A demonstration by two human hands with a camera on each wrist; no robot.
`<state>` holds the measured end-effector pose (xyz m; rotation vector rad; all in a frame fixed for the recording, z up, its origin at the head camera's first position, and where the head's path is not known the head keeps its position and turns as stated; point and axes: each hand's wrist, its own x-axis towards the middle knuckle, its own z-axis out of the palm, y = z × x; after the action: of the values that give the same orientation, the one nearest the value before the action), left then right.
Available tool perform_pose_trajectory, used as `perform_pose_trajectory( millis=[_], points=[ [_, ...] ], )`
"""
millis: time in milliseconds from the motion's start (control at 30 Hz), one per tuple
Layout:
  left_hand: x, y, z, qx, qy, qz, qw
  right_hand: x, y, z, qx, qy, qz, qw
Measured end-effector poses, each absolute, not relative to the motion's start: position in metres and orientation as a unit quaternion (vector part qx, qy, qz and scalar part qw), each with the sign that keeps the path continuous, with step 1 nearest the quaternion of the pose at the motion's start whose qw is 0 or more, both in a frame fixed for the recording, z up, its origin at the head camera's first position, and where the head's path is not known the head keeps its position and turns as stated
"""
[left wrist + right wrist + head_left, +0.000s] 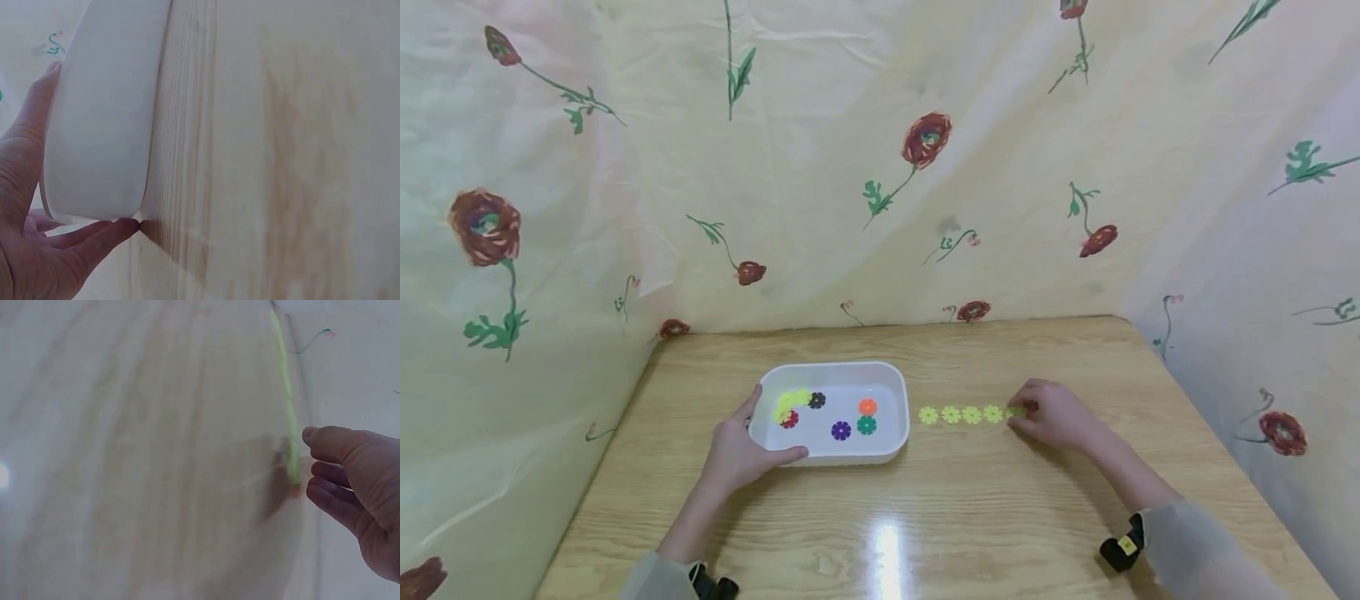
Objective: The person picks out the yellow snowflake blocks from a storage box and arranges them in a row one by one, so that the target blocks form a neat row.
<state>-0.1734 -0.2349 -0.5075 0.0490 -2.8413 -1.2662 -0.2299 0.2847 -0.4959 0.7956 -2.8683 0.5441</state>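
My left hand (737, 446) holds the left end of a white plastic tray (891, 454), thumb along its near side and fingers around the end. In the left wrist view the fingertips curl under the tray's wall (100, 119). Flat yellow-green flower-shaped discs (972, 415) lie in a row right of the tray. My right hand (1056, 412) is at the row's right end, thumb and fingertips curled about the last yellow disc (1017, 412). A dark red piece (1032, 406) shows partly under that hand. In the right wrist view the row (289, 400) appears edge-on beyond the fingers.
Inside the tray lie a cluster of yellow discs (790, 402) and black (817, 401), red (789, 419), purple (841, 431), orange (868, 407) and green (867, 425) ones. The wooden table (820, 525) meets a flower-patterned cloth (820, 167) at the back and sides.
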Motion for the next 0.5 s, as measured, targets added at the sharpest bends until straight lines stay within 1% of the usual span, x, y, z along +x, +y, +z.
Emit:
perform_pose_trajectory(
  millis=[233, 500],
  points=[
    [-0.173, -0.235, -0.506, 0.017, -0.915, -0.404, 0.014, -0.247, 0.273, -0.462, 0.259, -0.946, 0.186, 0.062],
    [-0.172, -0.235, -0.505, 0.015, -0.914, -0.404, 0.01, -0.268, 0.225, -0.424, 0.288, -0.941, 0.157, 0.083]
  ],
)
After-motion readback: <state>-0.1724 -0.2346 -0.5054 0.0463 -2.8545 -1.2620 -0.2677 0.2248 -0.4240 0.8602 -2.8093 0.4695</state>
